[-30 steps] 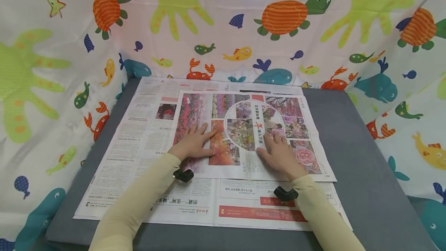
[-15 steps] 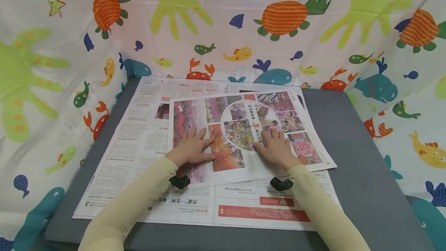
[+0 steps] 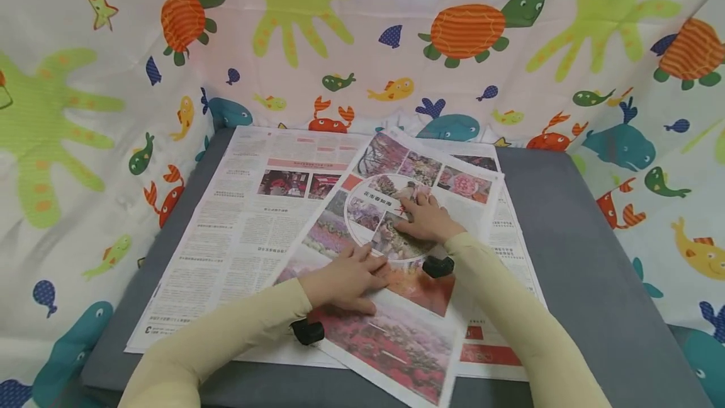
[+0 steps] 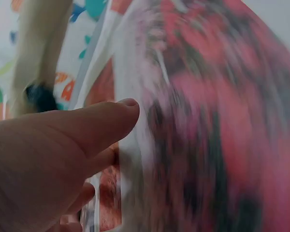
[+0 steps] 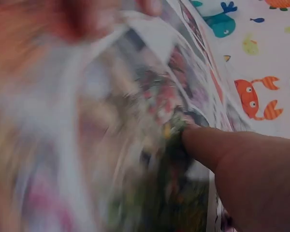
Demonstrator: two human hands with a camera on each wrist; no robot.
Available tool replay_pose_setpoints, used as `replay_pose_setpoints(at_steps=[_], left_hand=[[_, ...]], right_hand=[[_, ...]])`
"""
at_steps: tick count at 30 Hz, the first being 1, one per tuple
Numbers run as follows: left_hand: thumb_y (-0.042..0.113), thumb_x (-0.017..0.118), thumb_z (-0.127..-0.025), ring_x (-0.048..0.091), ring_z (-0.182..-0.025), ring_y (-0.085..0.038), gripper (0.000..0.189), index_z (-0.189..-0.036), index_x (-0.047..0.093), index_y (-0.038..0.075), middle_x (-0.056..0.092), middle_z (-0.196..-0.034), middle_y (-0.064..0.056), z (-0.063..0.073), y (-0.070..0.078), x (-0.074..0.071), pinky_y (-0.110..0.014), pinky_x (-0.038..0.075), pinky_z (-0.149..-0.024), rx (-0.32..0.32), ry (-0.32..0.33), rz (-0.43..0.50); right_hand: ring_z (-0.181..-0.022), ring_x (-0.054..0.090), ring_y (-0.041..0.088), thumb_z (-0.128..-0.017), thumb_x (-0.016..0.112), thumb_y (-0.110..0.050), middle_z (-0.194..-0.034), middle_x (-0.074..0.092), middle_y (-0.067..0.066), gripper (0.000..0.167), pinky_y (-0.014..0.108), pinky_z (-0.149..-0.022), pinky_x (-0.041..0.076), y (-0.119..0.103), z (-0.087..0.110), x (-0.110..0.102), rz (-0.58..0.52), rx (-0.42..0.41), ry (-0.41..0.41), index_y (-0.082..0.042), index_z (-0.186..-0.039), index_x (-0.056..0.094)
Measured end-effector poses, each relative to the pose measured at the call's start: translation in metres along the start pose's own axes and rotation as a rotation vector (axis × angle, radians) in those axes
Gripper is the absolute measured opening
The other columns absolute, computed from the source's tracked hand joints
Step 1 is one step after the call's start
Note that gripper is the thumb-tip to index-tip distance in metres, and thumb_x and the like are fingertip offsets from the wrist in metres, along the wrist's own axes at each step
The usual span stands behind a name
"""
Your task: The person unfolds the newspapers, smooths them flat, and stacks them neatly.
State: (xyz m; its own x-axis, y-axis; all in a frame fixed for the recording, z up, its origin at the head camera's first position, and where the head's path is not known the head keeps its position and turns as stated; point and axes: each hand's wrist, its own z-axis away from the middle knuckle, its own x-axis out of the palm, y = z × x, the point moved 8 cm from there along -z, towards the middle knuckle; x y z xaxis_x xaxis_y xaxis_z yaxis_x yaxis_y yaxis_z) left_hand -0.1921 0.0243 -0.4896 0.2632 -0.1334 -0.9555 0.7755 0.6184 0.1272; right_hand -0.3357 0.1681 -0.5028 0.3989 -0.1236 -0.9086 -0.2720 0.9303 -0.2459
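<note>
A folded newspaper sheet [image 3: 391, 351] with colour flower photos lies askew across the middle, its lower corner reaching past the table's front edge in the head view. My left hand [image 3: 345, 276] rests on its left part, fingers spread and fairly straight. Higher up, my right hand [image 3: 427, 219] presses on the printed circle with extended fingers. The left wrist view has the left thumb [image 4: 111, 116] over blurred pink flowers. In the right wrist view a digit of the right hand [image 5: 251, 169] touches the blurred photos.
Beneath lies a larger spread newspaper [image 3: 226, 206] of text columns and small pictures, on a grey table [image 3: 600, 307]. A white curtain [image 3: 368, 49] printed with sea animals closes off the back and both sides. A dark wrist camera [image 3: 308, 332] sits on each sleeve.
The photo sheet has turned counter-clockwise from lying crosswise to a steep slant. My right hand has moved up and slightly left; my left hand has moved down and to the right.
</note>
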Motion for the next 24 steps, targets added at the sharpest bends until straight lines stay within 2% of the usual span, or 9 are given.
replay_pose_setpoints(at_steps=[5, 8, 12, 18, 24], left_hand=[[0.058, 0.061, -0.096, 0.021, -0.157, -0.040, 0.064, -0.154, 0.043, 0.039, 0.029, -0.169, -0.002, -0.020, 0.024, -0.002, -0.061, 0.029, -0.122, 0.095, -0.013, -0.069], [0.053, 0.062, -0.097, 0.018, -0.158, -0.040, 0.063, -0.155, 0.040, 0.042, 0.031, -0.169, -0.001, -0.030, 0.027, 0.000, -0.062, 0.027, -0.123, 0.112, -0.035, -0.030], [0.046, 0.063, -0.097, 0.015, -0.159, -0.039, 0.064, -0.156, 0.038, 0.044, 0.036, -0.166, 0.001, -0.039, 0.020, 0.003, -0.066, 0.025, -0.121, 0.095, -0.083, 0.055], [0.033, 0.067, -0.093, 0.012, -0.160, -0.037, 0.064, -0.153, 0.046, 0.039, 0.035, -0.167, 0.000, -0.047, 0.003, -0.002, -0.066, 0.020, -0.123, 0.070, -0.108, 0.150], [0.040, 0.074, -0.089, 0.009, -0.160, -0.038, 0.069, -0.152, 0.047, 0.041, 0.032, -0.168, -0.001, -0.046, -0.005, -0.005, -0.068, 0.017, -0.123, 0.059, -0.102, 0.184]], right_hand=[[-0.154, 0.010, 0.057, -0.100, 0.055, -0.054, -0.170, 0.009, 0.026, 0.078, 0.074, -0.115, 0.027, -0.026, -0.013, -0.003, 0.057, -0.110, -0.043, -0.022, -0.164, 0.024], [-0.154, 0.011, 0.056, -0.099, 0.058, -0.053, -0.171, 0.009, 0.024, 0.080, 0.073, -0.116, 0.028, -0.040, -0.018, 0.000, 0.069, -0.155, -0.055, -0.022, -0.164, 0.024], [-0.154, 0.011, 0.056, -0.098, 0.060, -0.054, -0.171, 0.010, 0.024, 0.080, 0.073, -0.116, 0.027, -0.049, -0.025, 0.002, 0.069, -0.167, -0.035, -0.022, -0.164, 0.026], [-0.156, 0.009, 0.053, -0.097, 0.058, -0.059, -0.172, 0.006, 0.021, 0.084, 0.075, -0.116, 0.023, -0.036, -0.038, 0.001, 0.069, -0.075, 0.006, -0.024, -0.164, 0.023], [-0.156, 0.003, 0.053, -0.096, 0.057, -0.061, -0.172, 0.000, 0.020, 0.087, 0.077, -0.117, 0.018, -0.031, -0.043, -0.003, 0.014, -0.025, -0.008, -0.025, -0.165, 0.019]])
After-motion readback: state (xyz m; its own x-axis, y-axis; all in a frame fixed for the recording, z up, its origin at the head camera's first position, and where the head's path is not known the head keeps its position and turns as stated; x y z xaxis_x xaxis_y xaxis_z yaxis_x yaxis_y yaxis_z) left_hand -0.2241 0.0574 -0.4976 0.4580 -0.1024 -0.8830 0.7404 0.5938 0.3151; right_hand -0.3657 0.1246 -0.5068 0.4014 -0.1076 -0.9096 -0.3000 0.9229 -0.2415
